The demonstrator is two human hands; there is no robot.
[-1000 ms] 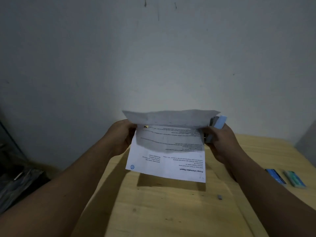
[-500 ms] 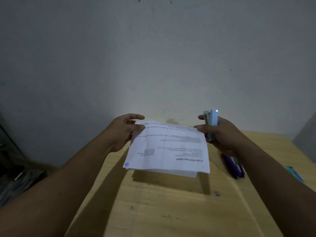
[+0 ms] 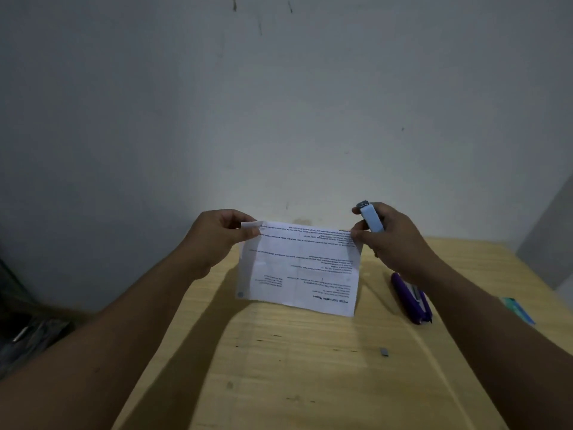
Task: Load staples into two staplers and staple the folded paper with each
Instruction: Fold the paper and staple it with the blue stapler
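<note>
Paper (image 3: 299,268): white, lines of small black print, a small blue round mark at one lower corner. Stapler (image 3: 372,220) in the right hand (image 3: 392,240): pale blue body, grey metal tip. Second stapler (image 3: 409,297) on the table: purple. Table (image 3: 310,367): light yellowish wood, faint grain. Wall (image 3: 279,103): off-white, few dark specks. Packets (image 3: 519,308) at right edge: teal and blue

1. The tabletop (image 3: 310,367) is pale wood, matt, with a visible grain and a few small dark marks.
2. The folded paper (image 3: 297,268) is thin white paper, matt, printed with dark text.
3. The light blue stapler (image 3: 372,220) looks like smooth plastic, with a grey metal tip.
4. The purple stapler (image 3: 406,299) has a smooth, slightly glossy plastic body.
5. The wall (image 3: 279,103) is painted, matt, with some stains.
</note>
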